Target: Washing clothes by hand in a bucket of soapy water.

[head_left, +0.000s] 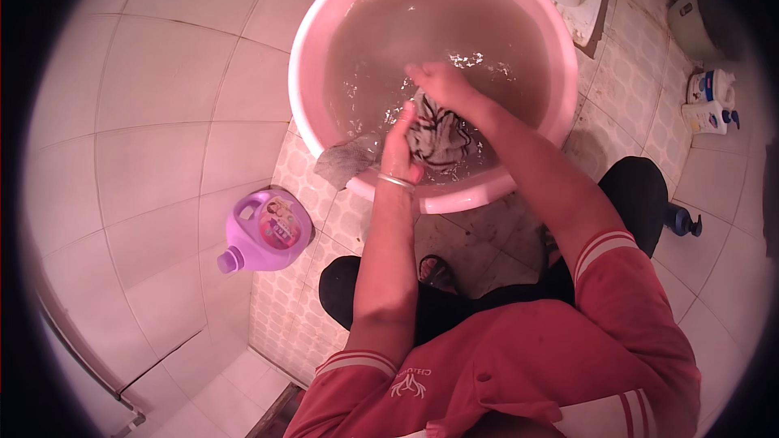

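Note:
A large pink plastic basin (309, 82) of murky brown water (420, 18) stands before me. Near its front side, a light cloth with dark stripes (439, 140) lies bunched at the water surface. My left hand (398, 143), with a silver bangle at the wrist, grips the left edge of this cloth, its thumb pointing up and some fingers hidden. At the cloth's far end my right hand (443, 82) is closed on the fabric, slightly blurred. A wet grey cloth (350, 159) hangs over the basin's front-left rim, beside my left hand.
A purple detergent jug (271, 231) is on the floor by the left tiled wall. White bottles (709, 103), a dark blue pump bottle (681, 219) and a greenish bin (694, 24) line the right wall. Behind the basin is a squat toilet (587, 12). My knees flank the basin's front.

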`<state>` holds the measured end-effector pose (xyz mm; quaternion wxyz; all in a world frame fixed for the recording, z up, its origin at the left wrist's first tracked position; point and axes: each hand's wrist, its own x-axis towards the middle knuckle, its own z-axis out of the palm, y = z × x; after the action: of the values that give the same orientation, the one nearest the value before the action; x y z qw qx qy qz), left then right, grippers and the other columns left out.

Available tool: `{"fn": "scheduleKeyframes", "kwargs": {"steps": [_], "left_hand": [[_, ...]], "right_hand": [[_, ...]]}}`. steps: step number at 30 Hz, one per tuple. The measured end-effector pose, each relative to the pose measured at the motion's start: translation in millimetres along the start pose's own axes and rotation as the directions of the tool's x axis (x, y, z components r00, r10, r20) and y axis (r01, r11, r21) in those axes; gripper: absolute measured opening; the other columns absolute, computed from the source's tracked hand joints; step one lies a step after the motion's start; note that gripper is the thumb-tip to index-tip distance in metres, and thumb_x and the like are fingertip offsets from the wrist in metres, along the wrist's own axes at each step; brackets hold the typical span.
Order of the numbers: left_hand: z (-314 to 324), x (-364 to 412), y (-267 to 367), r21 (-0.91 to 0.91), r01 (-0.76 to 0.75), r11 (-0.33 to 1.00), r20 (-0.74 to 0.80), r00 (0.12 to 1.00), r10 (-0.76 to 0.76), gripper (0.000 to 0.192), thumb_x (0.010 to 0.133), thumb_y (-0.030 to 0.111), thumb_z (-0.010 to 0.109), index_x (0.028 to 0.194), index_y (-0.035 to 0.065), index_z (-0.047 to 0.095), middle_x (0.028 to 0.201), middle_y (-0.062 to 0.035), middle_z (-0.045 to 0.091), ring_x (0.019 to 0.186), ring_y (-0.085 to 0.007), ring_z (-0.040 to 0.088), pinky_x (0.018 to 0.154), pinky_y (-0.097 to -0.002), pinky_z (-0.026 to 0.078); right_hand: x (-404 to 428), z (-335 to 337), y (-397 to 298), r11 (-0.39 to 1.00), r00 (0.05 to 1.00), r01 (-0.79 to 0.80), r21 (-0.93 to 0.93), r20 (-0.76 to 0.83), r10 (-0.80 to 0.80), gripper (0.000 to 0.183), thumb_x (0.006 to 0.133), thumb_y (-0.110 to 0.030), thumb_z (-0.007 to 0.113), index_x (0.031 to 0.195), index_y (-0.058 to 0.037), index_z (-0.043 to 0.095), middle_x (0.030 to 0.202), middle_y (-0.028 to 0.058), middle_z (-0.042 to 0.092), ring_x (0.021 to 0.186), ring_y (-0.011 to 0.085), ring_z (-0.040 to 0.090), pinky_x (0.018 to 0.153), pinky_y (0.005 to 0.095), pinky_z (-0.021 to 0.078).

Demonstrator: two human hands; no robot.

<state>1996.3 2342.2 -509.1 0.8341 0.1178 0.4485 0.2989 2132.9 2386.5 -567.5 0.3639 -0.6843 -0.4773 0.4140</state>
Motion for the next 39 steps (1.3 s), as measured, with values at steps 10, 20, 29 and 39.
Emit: {"fn": "scheduleKeyframes", "kwargs": {"steps": [10,20,29,39], "left_hand": [[-74.3,43.6,23.6,0.023,-0.207,0.978,-0.241,0.948,0.206,0.031,0.087,0.025,0.045,0.103,0.0022,0.057,0.099,-0.0148,0.063,0.093,-0.0305,0.062,0.088,-0.0432,0.049],[-141.1,79.1,-5.0,-0.301,-0.094,0.949,0.312,0.93,0.192,0.027,0.087,0.027,0.049,0.099,0.0049,0.058,0.092,-0.0087,0.063,0.087,-0.0249,0.062,0.084,-0.0391,0.049],[-26.2,41.6,-28.5,0.011,-0.141,0.99,-0.209,0.968,0.14,0.028,0.09,0.031,0.049,0.095,0.0058,0.061,0.09,-0.0075,0.065,0.077,-0.0226,0.062,0.067,-0.0365,0.05],[-13.2,-16.1,27.9,0.479,0.046,0.877,0.015,0.998,-0.061,0.026,0.086,0.026,0.063,0.1,0.0046,0.063,0.097,-0.0079,0.066,0.086,-0.0193,0.063,0.077,-0.0315,0.051]], "right_hand": [[-37.9,-28.0,29.9,0.989,0.864,-0.149,-0.017,0.485,0.139,0.045,0.08,-0.023,0.07,0.113,0.0038,0.054,0.1,0.0106,0.061,0.097,0.0141,0.057,0.084,0.0278,0.0461],[-102.3,63.4,-81.9,0.921,0.916,0.389,-0.014,0.107,-0.386,0.013,0.072,-0.021,0.062,0.082,-0.0124,0.064,0.079,0.0131,0.064,0.078,0.0305,0.063,0.073,0.0379,0.0495],[-58.9,33.3,6.8,0.95,0.985,0.05,-0.309,-0.145,-0.099,0.023,0.08,-0.027,0.055,0.078,-0.0061,0.065,0.076,0.0173,0.065,0.075,0.0326,0.064,0.067,0.0413,0.0508],[-18.5,-12.4,-4.7,0.996,0.971,0.024,0.082,0.235,-0.043,0.042,0.086,-0.041,0.057,0.081,0.0002,0.063,0.07,0.0128,0.062,0.072,0.0217,0.062,0.067,0.0358,0.0476]]}}
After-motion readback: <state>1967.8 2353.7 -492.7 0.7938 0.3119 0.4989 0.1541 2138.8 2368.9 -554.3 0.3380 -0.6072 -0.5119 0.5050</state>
